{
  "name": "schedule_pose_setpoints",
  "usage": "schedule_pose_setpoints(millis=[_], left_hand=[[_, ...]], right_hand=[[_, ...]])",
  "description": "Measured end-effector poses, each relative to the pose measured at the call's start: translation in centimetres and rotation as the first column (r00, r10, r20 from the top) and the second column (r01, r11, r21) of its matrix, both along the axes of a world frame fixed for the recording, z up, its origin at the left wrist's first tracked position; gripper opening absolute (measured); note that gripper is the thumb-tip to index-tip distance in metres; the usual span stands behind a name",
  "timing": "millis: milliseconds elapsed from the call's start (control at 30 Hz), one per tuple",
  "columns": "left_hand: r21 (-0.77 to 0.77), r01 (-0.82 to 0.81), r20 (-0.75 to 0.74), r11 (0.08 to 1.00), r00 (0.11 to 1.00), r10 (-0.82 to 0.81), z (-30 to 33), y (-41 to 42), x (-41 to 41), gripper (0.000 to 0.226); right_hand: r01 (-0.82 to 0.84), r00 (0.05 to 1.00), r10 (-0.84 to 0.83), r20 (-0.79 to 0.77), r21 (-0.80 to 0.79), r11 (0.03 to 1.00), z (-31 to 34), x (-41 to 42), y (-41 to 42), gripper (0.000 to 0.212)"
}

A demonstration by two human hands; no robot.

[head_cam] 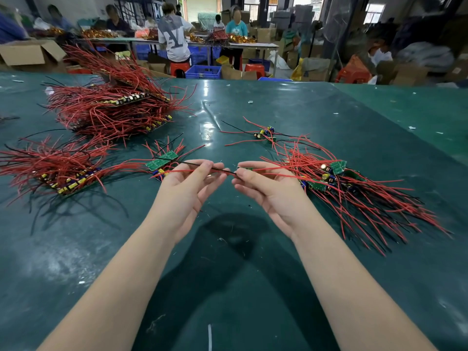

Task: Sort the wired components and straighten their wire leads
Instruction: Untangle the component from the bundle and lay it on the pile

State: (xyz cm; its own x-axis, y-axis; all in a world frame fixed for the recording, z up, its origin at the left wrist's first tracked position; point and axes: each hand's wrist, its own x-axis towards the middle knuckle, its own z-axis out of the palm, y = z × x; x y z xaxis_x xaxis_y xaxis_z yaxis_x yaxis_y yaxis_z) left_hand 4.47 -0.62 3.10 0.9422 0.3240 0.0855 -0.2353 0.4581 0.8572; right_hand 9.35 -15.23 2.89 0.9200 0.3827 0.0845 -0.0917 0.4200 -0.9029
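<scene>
While both hands pinch the black lead point(222, 170), bare table point(228, 262) lies below.

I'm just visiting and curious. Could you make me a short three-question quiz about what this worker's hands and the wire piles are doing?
1. True or false: the left hand holds nothing.
2. Which wire runs stretched between both hands? A red B black C yellow
3. Fill in: the right hand pinches a small green ____.

Key: 1 false, it pinches the black wire. 2 B. 3 board, though mostly hidden by fingers.
</scene>
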Motion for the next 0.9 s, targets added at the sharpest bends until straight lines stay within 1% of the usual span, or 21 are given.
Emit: schedule_pose_setpoints(millis=[133,267,300,367,433,500,567,633,733,833,900], left_hand=[[0.039,0.007,-0.06,0.999,0.998,-0.005,0.3,0.1,-0.2,0.032],[0.16,-0.112,-0.165,0.981,0.976,0.139,0.6,0.5,-0.2,0.036],[0.16,-0.13,-0.179,0.978,0.971,0.159,0.6,0.6,-0.1,0.038],[0.072,-0.121,-0.19,0.99,0.973,0.133,0.6,0.9,0.0,0.042],[-0.083,-0.083,-0.2,0.993,0.978,0.065,0.9,1.0,-0.1,0.043],[-0.24,-0.072,-0.177,0.968,0.984,0.029,1.1,1.0,-0.1,0.036],[-0.331,-0.084,-0.123,0.94,0.991,0.046,1.3,0.8,0.0,0.023],[-0.321,-0.115,-0.086,0.94,0.992,0.092,1.3,0.5,0.2,0.017],[-0.258,-0.145,-0.019,0.955,0.989,0.145,1.0,0.1,0.3,0.02],[-0.251,-0.118,0.037,0.961,0.991,0.132,0.7,0.2,0.3,0.023],[-0.235,-0.114,0.056,0.965,0.99,0.13,0.5,0.3,0.2,0.024]], right_hand=[[0.002,1.0,-0.002,-0.011,-0.035,0.999,0.0,0.3,-0.4,0.01],[-0.035,0.999,0.033,-0.019,-0.099,0.994,-0.1,0.4,-0.6,0.006],[-0.037,0.999,0.034,-0.028,-0.096,0.995,-0.1,0.4,-0.6,0.006],[-0.041,0.998,0.038,-0.051,-0.069,0.997,-0.2,0.5,-0.6,0.006],[-0.048,0.995,0.045,-0.087,-0.028,0.998,-0.2,0.5,-0.6,0.006],[-0.047,0.991,0.048,-0.127,0.014,0.999,-0.1,0.6,-0.6,0.009],[-0.043,0.985,0.051,-0.164,0.053,0.998,-0.1,0.6,-0.4,0.011],[-0.035,0.981,0.049,-0.186,0.078,0.996,-0.1,0.5,-0.2,0.013],[-0.022,0.976,0.043,-0.213,0.102,0.995,-0.2,0.3,-0.1,0.016],[-0.009,0.967,0.038,-0.251,0.117,0.993,-0.2,0.2,0.0,0.017],[-0.002,0.961,0.036,-0.273,0.123,0.992,-0.2,0.2,0.1,0.011]])
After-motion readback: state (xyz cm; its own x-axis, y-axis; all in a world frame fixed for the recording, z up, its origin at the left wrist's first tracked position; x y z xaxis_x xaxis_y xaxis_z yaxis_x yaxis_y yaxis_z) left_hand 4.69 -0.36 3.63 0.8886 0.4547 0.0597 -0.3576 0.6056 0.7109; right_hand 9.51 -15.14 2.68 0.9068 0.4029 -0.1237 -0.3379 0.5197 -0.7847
